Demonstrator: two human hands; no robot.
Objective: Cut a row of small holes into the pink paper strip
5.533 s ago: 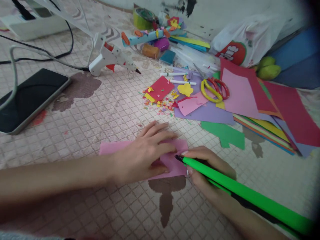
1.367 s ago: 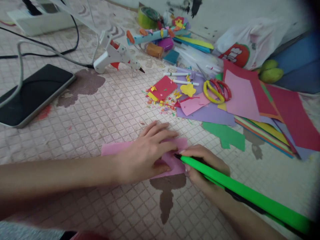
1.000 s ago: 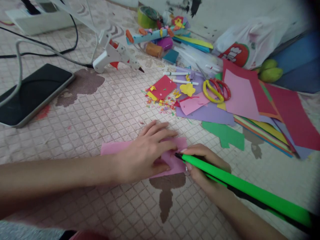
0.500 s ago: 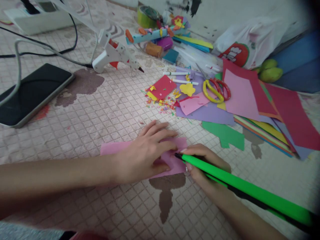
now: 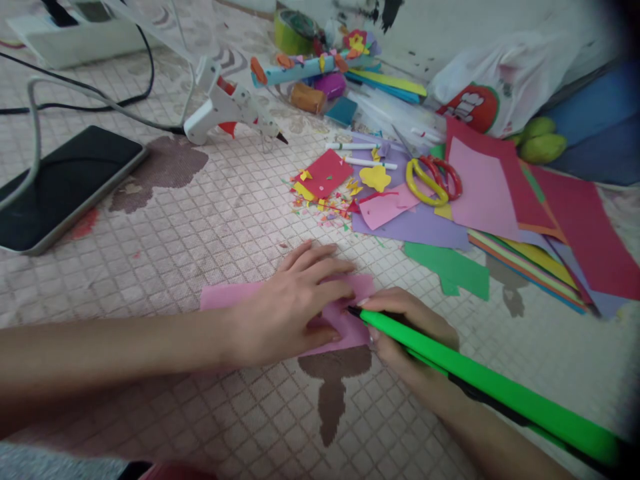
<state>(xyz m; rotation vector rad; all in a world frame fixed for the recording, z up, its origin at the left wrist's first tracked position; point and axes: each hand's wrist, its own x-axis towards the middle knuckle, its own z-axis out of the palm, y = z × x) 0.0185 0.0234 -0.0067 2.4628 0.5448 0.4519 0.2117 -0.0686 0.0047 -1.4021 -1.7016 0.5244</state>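
Note:
A pink sheet of paper (image 5: 230, 295) lies on the patterned tablecloth in front of me. My left hand (image 5: 295, 300) rests flat on it, fingers spread, covering its middle. My right hand (image 5: 415, 333) is closed around a long green pen (image 5: 450, 357) with a black tip. The pen slants down to the left, and its tip is at the right part of the paper, close to my left fingers. Part of my right hand is hidden behind the pen. Any mark under the tip is too small to make out.
Beyond my hands lie yellow-and-red-handled scissors (image 5: 425, 183), paper scraps (image 5: 325, 175) and stacked coloured sheets (image 5: 530, 267). A white glue gun (image 5: 225, 107) with its cord and a black phone (image 5: 65, 187) are at the left. A plastic bag (image 5: 505, 80) stands at the back right.
The green pen has tilted a little lower at its rear end, and its tip has shifted very slightly left. My left hand and the pink paper stay in place.

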